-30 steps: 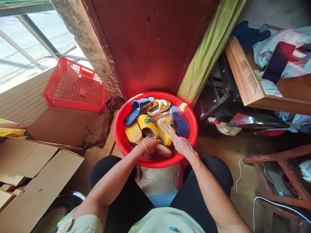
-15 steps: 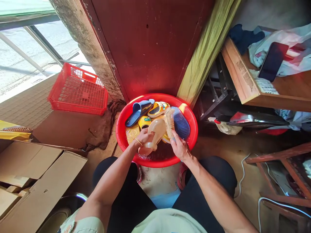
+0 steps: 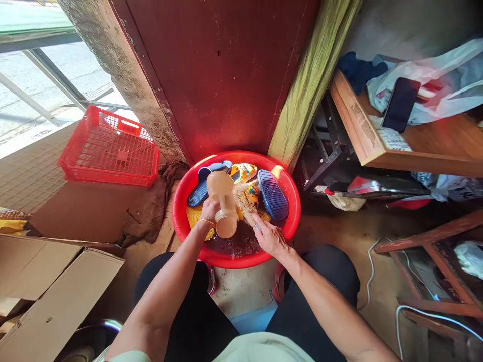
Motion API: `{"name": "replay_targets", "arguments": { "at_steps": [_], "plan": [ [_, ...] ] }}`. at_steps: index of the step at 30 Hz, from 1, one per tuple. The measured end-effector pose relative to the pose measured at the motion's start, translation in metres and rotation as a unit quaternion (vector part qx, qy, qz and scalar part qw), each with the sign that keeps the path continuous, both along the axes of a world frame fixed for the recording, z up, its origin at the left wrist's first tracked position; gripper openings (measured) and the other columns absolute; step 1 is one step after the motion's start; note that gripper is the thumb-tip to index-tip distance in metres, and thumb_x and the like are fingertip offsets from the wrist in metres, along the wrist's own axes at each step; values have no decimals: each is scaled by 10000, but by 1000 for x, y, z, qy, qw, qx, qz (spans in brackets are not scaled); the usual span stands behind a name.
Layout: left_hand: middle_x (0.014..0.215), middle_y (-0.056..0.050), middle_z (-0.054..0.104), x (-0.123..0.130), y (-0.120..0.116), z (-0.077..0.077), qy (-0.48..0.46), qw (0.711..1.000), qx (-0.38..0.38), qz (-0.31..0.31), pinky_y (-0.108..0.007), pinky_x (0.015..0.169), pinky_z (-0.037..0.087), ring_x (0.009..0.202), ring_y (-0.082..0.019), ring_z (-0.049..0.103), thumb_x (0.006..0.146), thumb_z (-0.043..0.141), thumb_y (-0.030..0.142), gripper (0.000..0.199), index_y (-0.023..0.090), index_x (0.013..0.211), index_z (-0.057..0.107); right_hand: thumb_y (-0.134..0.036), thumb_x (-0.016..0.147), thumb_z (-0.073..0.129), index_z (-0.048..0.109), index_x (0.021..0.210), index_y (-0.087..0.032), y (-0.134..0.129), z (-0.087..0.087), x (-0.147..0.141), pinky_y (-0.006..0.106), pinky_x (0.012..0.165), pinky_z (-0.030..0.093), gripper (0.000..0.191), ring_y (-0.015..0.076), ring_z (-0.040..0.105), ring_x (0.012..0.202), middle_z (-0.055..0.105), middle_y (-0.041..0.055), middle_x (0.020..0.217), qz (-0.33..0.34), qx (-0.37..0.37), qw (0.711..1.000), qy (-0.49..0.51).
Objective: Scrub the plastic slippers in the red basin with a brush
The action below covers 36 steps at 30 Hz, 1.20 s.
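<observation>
My left hand [image 3: 211,210] is closed on a beige plastic sandal [image 3: 221,188], held tilted above a red basin [image 3: 178,221]. My right hand [image 3: 270,236] grips a scrubbing brush [image 3: 243,202] with pale bristles, close to the sandal's right side. Whether the bristles touch it I cannot tell. In the basin lie a blue slipper [image 3: 273,193] on the right, another blue slipper [image 3: 198,193] on the left and yellow slippers [image 3: 243,172] between and below them. Dark water [image 3: 241,246] shows at the near side. The sandal and brush partly hide the footwear behind.
A red plastic crate [image 3: 113,156] stands left on cardboard, beside a brown cloth [image 3: 145,216]. Cardboard boxes [image 3: 49,296] are at lower left. A maroon door [image 3: 222,90] is behind the basin. On the right are a wooden table [image 3: 422,161] with a phone [image 3: 400,104], and a wooden stool [image 3: 433,261].
The sandal has turned in my left hand, its round end now facing me. My right hand and the brush have moved down and left. The view has shifted slightly.
</observation>
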<state>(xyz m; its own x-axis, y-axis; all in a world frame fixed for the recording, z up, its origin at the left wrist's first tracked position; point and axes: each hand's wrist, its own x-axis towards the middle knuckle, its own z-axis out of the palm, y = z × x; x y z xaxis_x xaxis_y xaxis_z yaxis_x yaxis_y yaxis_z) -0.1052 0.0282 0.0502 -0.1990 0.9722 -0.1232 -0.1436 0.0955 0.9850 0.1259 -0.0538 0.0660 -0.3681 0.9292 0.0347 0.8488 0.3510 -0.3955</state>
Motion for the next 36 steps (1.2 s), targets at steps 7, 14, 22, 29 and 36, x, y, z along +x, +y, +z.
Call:
{"name": "replay_targets", "arguments": {
  "at_steps": [7, 14, 22, 29, 36],
  "plan": [
    [907, -92, 732, 38, -21, -14, 181, 978, 36, -100, -378, 795, 544, 854, -247, 660, 729, 623, 437, 404, 137, 996, 657, -311, 1045, 286, 342, 1584, -239, 13, 26, -11, 301, 846, 550, 547, 232, 677, 1000, 677, 133, 1202, -40, 67, 996, -33],
    [944, -131, 715, 29, -20, -11, 354, 933, -53, -24, -403, 740, 518, 867, -297, 672, 829, 564, 433, 298, 177, 967, 630, -292, 1030, 329, 181, 1602, -399, 13, 40, -5, 280, 737, 531, 600, 202, 692, 854, 677, 94, 1127, -47, -15, 983, -176],
    [1039, -79, 659, 25, -8, -11, 261, 965, -4, -35, -419, 844, 544, 968, -263, 652, 792, 631, 393, 464, 172, 1190, 546, -340, 1032, 321, 176, 1611, -372, 8, 34, 1, 331, 830, 554, 598, 230, 694, 948, 684, 91, 1229, -63, -28, 990, -119],
    [1361, -130, 587, 29, -14, -16, 167, 953, 89, -238, -459, 1005, 509, 1190, -285, 603, 787, 676, 472, 811, 196, 1491, 383, -287, 1024, 315, 221, 1617, -256, 19, 30, 9, 329, 914, 531, 601, 222, 678, 1054, 678, 108, 1290, -125, -59, 986, -97],
    [1332, -146, 623, 49, -19, -27, 445, 857, 96, -240, -414, 1093, 435, 1267, -291, 578, 867, 613, 360, 461, 207, 1300, 570, -309, 1020, 331, 172, 1620, -317, 10, 30, -3, 375, 839, 547, 621, 262, 699, 1014, 707, 116, 1209, -72, -90, 984, -135]
  ]
}}
